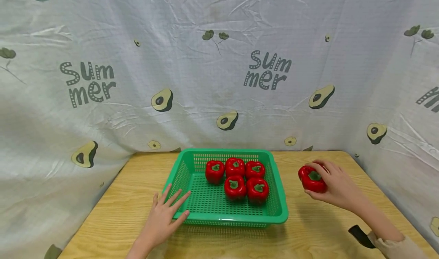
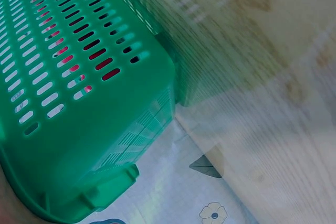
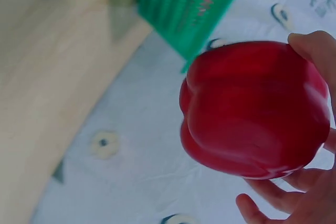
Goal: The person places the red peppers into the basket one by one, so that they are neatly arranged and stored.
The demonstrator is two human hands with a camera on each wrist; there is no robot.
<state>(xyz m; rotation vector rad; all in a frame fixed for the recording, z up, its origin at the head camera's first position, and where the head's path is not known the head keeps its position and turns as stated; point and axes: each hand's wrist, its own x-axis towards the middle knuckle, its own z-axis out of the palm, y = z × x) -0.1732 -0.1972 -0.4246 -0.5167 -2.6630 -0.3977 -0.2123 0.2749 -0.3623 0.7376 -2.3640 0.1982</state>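
A glossy red bell pepper (image 1: 313, 179) with a green stem is gripped by my right hand (image 1: 330, 184), to the right of the basket. In the right wrist view the thumb and fingers hold the pepper (image 3: 252, 111) from both sides, its smooth side facing the camera. My left hand (image 1: 164, 217) rests with fingers spread on the left front corner of a green plastic basket (image 1: 226, 217). Inside the basket, several red bell peppers (image 1: 235, 187) stand stem up toward the right and back. The left wrist view shows the basket's slotted wall (image 2: 79, 77).
The basket sits on a light wooden table (image 1: 212, 243). Behind and beside the table hangs a pale cloth (image 1: 192, 68) printed with avocados and lettering. A dark strap-like piece (image 1: 361, 236) shows by the right sleeve (image 1: 394, 247).
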